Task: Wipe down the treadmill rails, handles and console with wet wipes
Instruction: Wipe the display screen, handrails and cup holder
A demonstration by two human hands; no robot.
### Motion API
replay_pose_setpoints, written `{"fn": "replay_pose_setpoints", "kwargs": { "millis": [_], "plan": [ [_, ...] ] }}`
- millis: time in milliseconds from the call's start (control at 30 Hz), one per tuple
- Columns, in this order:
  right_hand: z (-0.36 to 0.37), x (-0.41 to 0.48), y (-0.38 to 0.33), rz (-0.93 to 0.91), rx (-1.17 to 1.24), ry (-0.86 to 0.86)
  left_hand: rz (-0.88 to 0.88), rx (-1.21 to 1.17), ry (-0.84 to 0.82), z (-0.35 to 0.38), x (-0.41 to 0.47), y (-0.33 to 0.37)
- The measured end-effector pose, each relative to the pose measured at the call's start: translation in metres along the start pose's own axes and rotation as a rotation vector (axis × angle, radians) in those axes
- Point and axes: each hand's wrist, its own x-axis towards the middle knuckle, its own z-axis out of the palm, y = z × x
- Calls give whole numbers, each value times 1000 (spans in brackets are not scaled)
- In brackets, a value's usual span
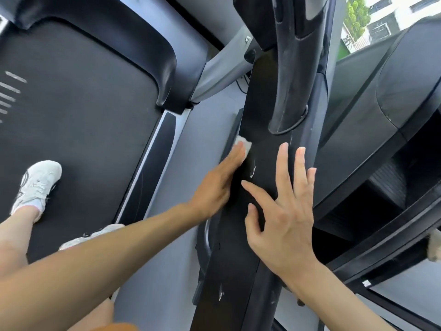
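While my right hand (284, 211) is reaching open-fingered over the rail (238, 271), my flat-fingered left hand (214, 185) is pressing a wipe (245, 144) against it.

I see the grey floor (210, 130) carrying the treadmill (148, 44), whose black belt (83, 115) bears 2 white sneakers (38, 185). On the black rail (238, 271) alongside, a white wipe (248, 145) lies pressed flat.

We see bare rail (262, 144) ahead blocked by upright post (293, 75), open floor gap (205, 144) left, neighbouring machine (393, 103) crowding right.
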Motion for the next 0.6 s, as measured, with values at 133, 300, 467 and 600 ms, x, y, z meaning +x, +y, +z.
{"fn": "replay_pose_setpoints", "kwargs": {
  "millis": [133, 300, 467, 600],
  "plan": [
    [1, -1, 0, -1, 9, 11, -229, -76, 79, -4, 40, 3],
    [2, 0, 0, 34, 31, 47, -3, -98, -70, 14, -37, 20],
    [1, -3, 0, 67, -5, 36, -121, -37, -1, 1, 10, -3],
    [2, -2, 0, 80, -4, 32, -120, -57, -33, 1, 6, 1]
  ]
}}
